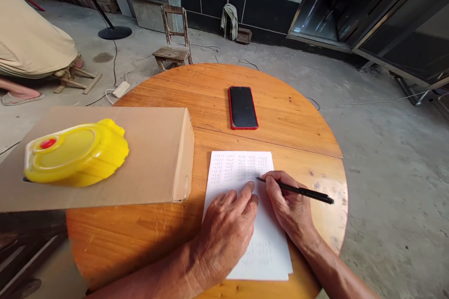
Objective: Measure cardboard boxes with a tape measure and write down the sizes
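Note:
White sheets of paper (268, 229) lie on the round wooden table (291, 131), with columns of small handwritten characters across the upper part. My right hand (291, 205) grips a black pen (305, 191), its tip at the right-hand column of writing. Resting palm down on the sheet is my left hand (229, 226), its fingers stretched toward the written lines and holding nothing. Fainter marks show near the bottom of the paper, partly covered by my left hand and wrist.
A phone in a red case (243, 107) lies beyond the paper. To the left, a cardboard box (150, 149) carries a yellow plastic object with a red button (79, 152). A small wooden chair (174, 39) stands behind the table. Cables and a white power strip (121, 89) lie on the floor.

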`<state>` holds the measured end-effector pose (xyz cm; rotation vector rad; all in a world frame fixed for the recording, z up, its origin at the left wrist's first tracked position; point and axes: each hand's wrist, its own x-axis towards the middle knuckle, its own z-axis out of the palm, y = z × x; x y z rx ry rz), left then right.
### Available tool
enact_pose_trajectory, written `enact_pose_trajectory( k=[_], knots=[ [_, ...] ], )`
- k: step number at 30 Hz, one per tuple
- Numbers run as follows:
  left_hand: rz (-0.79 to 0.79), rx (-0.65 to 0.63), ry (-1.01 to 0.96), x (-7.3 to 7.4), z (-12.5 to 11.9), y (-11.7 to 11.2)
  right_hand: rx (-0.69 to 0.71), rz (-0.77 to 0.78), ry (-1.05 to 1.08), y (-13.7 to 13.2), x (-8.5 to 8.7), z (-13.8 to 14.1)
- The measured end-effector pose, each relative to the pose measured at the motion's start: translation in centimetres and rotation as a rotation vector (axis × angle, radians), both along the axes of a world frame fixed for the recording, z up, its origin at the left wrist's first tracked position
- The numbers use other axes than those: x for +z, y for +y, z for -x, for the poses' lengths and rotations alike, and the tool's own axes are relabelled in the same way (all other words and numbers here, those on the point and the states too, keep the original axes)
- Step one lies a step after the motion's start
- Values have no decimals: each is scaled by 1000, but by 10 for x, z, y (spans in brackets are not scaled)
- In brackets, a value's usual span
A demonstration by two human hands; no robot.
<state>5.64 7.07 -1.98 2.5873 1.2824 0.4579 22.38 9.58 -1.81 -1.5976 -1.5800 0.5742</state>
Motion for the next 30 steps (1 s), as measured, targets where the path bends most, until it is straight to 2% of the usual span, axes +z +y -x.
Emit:
enact_pose_trajectory(
  k=[9,13,18,24,27,30],
  knots=[
    [-11,-10,-6,0,0,1,13,4,31,1,7,2],
    [-11,-12,-8,-1,1,0,0,65,165,-1,3,-2],
    [-25,-3,5,-3,1,0,-106,74,354,-1,1,-2],
    [-9,9,16,-1,-1,0,-200,-53,208,7,13,4],
    [-3,9,15,0,-1,1,-201,-51,227,11,9,3],
    [-13,17,25,1,-2,2,-140,-47,264,13,-2,0]
  ],
)
